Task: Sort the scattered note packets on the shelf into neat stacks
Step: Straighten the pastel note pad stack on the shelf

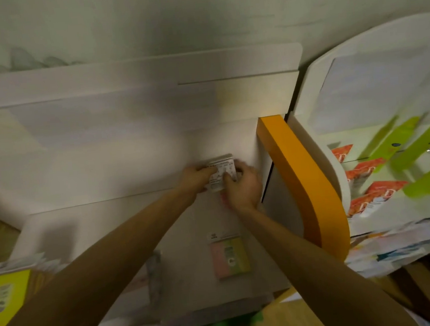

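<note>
Both hands' grip pinches a white, black-printed note packet (pixel 221 174).

White printed packets (pixel 221 172); pink-green-yellow packet (pixel 231 259)

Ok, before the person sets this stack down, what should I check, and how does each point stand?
1. Both hands on the stack: ok; left hand and right hand grip it from either side.
2. Stack edges squared: cannot tell, blurred.
3. Stack resting on the shelf: cannot tell.
4. Loose pastel packet still unsorted nearer the person: not ok.
5. Orange divider to the right, apart from the right hand: ok.
</note>
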